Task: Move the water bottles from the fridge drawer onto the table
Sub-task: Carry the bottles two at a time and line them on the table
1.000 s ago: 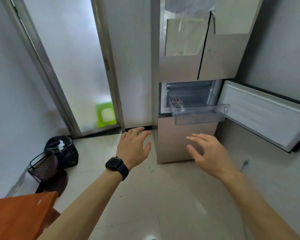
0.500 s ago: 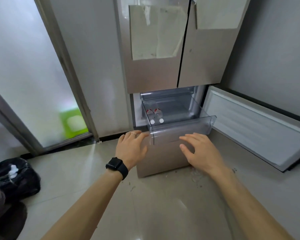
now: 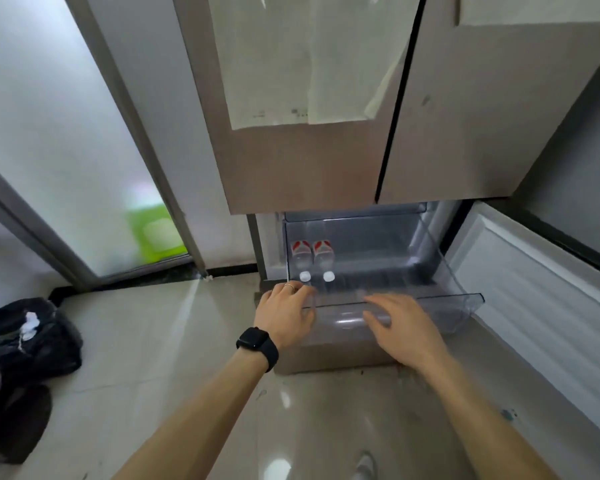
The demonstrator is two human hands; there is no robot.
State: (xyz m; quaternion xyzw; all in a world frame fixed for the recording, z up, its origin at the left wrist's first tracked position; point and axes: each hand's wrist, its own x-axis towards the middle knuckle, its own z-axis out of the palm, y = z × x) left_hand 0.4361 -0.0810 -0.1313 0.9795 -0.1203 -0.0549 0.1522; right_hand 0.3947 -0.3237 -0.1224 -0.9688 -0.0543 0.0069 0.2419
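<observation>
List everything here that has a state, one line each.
drawer: pulled out, two bottles at its left end
left bottle: lying down, capped
right bottle: lying down, capped
lower door: swung open
upper doors: closed
left hand: open, at the drawer's front left corner
right hand: open, over the drawer's front wall

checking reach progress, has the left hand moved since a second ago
Yes. The left hand has closed in on the drawer; it now reaches the front left corner, near the water bottles.
</observation>
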